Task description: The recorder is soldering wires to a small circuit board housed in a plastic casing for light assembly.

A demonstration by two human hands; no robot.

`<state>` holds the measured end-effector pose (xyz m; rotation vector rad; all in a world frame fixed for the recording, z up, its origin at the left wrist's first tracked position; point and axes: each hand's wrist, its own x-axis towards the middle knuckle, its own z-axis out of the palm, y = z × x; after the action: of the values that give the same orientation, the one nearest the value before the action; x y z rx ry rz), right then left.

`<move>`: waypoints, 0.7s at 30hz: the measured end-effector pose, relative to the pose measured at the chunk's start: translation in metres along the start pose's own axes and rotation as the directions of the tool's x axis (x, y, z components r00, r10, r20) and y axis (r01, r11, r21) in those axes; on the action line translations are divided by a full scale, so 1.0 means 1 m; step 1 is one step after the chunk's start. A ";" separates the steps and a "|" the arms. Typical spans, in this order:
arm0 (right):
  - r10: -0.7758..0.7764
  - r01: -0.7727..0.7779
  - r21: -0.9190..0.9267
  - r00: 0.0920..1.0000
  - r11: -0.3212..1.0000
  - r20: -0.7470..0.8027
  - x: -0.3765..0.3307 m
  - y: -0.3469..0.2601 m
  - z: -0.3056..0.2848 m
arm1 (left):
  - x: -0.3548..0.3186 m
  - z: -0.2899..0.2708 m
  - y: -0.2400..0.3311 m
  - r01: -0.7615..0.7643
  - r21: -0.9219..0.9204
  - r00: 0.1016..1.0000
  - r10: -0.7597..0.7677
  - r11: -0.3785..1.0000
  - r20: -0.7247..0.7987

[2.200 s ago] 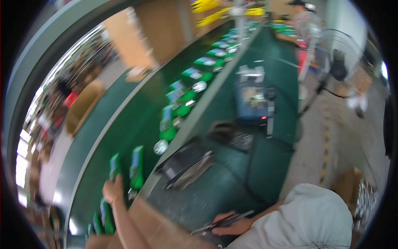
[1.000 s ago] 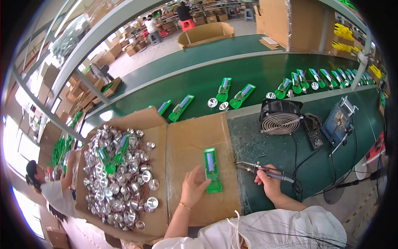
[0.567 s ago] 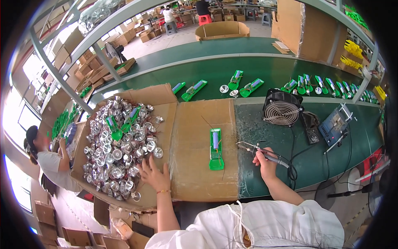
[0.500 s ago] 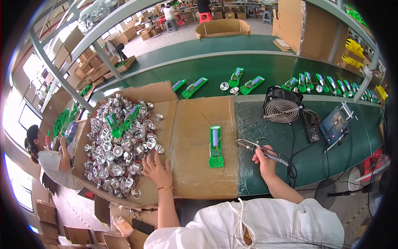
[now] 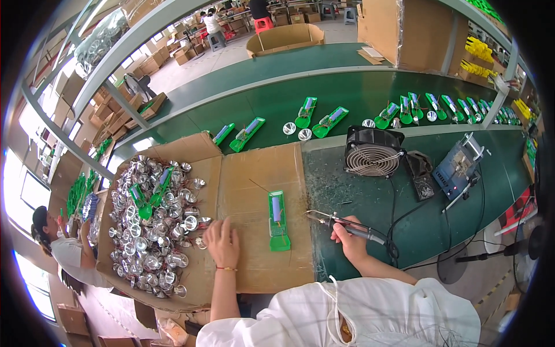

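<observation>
My left hand is palm down on the cardboard, just right of the heap, its fingers bent and closed. A small silver lamp reflector pokes out at its left side; the fingertips' grip on it is partly hidden. In my right hand is a soldering iron, gripped like a pen, its metal tip pointing left over the cardboard's right edge. Between both hands lies a green plastic lamp housing with a purple cylindrical battery and thin wires. Silver reflectors with wires are heaped in a cardboard box.
Behind the soldering iron stand a black fan, a dark tray and a blue soldering station with cables. Several green housings line the green ledge beyond. A co-worker sits at the far left.
The view has shifted, so the bench appears lower and further left. My left hand has drawn back rightward from the heap, its spread fingers now bent. The right hand still holds the iron.
</observation>
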<state>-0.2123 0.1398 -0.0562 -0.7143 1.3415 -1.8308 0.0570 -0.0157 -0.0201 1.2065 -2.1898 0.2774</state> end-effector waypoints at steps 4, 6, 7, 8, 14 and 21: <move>-0.027 0.027 0.003 1.000 1.000 -0.003 0.001 -0.003 0.004 | 0.001 -0.003 0.010 -0.154 -0.006 0.983 0.154 0.988 0.104; -0.034 0.034 -0.007 0.999 0.999 -0.004 -0.004 -0.005 0.004 | -0.005 -0.003 0.004 -0.120 0.097 0.989 0.110 0.988 0.101; -0.043 0.043 -0.009 0.999 0.999 -0.006 -0.004 -0.004 0.004 | -0.009 -0.007 0.001 -0.076 0.138 0.994 0.064 0.988 0.087; -0.028 0.028 -0.020 1.000 0.999 -0.004 -0.001 0.000 0.002 | -0.010 -0.011 0.001 -0.033 0.147 0.999 0.026 0.989 0.046; -0.058 0.057 -0.034 0.997 0.998 -0.048 -0.004 -0.005 0.004 | -0.034 -0.048 0.005 0.133 0.261 0.991 -0.122 0.956 -0.058; -0.073 0.069 -0.084 0.996 0.994 -0.045 -0.009 -0.003 0.006 | -0.013 -0.015 -0.011 0.239 0.233 0.942 -0.283 0.943 0.178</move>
<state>-0.2030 0.1445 -0.0514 -0.7741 1.4466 -1.8676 0.0775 -0.0057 -0.0172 1.6967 -2.1810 0.2833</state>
